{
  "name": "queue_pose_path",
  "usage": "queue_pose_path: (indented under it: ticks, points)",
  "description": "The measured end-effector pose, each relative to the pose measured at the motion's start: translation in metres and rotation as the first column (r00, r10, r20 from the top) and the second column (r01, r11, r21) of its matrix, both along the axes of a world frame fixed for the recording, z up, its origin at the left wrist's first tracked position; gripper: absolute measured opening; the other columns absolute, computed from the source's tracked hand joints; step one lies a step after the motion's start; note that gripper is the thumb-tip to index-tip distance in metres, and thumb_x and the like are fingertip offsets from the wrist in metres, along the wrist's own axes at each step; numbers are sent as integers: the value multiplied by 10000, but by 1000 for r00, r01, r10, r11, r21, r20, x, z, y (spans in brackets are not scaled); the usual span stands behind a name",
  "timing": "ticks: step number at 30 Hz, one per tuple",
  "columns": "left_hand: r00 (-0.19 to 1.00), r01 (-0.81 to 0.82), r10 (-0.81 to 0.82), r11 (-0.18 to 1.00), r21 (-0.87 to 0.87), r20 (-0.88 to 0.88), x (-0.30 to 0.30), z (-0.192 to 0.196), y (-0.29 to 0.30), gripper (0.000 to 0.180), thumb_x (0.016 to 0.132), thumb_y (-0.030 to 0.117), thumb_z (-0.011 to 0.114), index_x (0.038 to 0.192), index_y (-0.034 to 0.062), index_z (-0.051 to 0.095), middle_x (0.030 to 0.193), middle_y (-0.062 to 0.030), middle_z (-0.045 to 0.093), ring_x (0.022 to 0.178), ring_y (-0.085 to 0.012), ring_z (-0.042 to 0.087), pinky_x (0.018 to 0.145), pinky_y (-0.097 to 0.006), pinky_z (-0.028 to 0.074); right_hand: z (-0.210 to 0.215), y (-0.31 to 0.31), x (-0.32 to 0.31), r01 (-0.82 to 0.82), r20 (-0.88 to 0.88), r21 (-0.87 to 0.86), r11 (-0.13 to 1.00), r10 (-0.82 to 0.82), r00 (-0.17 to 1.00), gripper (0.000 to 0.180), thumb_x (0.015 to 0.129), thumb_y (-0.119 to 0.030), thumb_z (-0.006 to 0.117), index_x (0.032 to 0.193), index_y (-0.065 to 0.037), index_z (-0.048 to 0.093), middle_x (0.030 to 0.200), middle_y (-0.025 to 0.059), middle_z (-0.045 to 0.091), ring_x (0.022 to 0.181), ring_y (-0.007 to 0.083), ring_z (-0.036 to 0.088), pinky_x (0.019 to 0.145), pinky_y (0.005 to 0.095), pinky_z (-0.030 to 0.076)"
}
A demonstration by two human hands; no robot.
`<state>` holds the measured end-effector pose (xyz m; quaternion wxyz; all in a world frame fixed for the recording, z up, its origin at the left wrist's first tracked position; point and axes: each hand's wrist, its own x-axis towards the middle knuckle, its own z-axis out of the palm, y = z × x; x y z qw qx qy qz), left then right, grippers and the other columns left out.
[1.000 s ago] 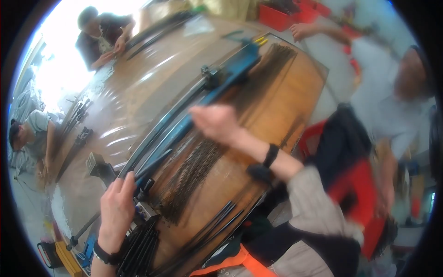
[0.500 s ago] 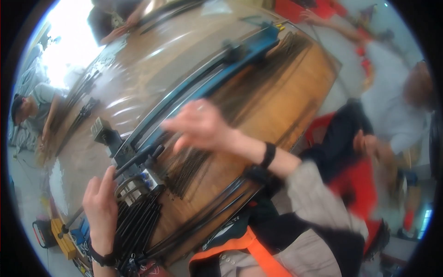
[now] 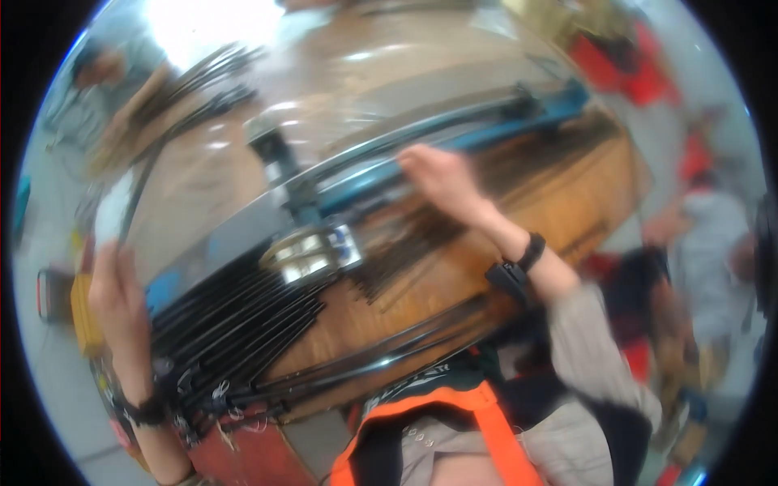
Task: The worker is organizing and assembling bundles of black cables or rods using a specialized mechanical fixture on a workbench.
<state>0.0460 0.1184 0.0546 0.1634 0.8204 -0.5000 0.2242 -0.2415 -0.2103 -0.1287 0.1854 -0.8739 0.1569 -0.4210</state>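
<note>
Head view: pale printed lettering runs across the dark green cloth at the wearer's chest, beside an orange strap. On the metal fixture sits a small blue-and-white patch, too smeared to tell whether it bears writing.

The right forearm reaches in from the lower right, its grey sleeve pushed back and a black band round the wrist. The right hand is over the middle of the table, knuckles up, fingertips pointing left, in front of the long blue bar. Its fingers look bent inward, but blur hides whether they are together or pinching anything, and whether they touch the bar.

The left forearm rises almost straight up, also banded at the wrist. The left hand is at the left edge of the table, fingers pointing away from the body, near a yellow box beyond that edge; I cannot tell whether they are clamped on something.

The blue bar slants from the fixture toward the table's far right corner. Black rods lie bunched between the fixture and the near left corner, more long dark rods along the near edge. Blurred, thin dark pieces lie on the near side of the bar.
</note>
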Motion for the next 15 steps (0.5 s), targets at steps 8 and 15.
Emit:
queue_pose_path:
  ticks: [8, 15]
  points:
    - [977, -105, 92, 993, -58, -191, -14, 2, 51, 197, 955, 100, 587, 1096, -31, 627, 876, -223, 644, 759, -343, 625, 709, -362, 496, 69, 47, 142, -571, 180, 214, 792, 543, 820, 123, 929, -197, 655, 959, -81, 686, 776, 59, 702, 661, 133, 657, 581, 268, 527]
    - [975, -107, 88, 991, -82, -205, -2, -29, 91, 186, 947, 85, 593, 1095, -21, 632, 882, -215, 654, 755, -330, 635, 699, -356, 501, 70, 58, 165, -541, 12, 266, 798, 558, 830, 143, 936, -204, 639, 959, -75, 695, 767, 56, 700, 672, 139, 664, 615, 280, 541]
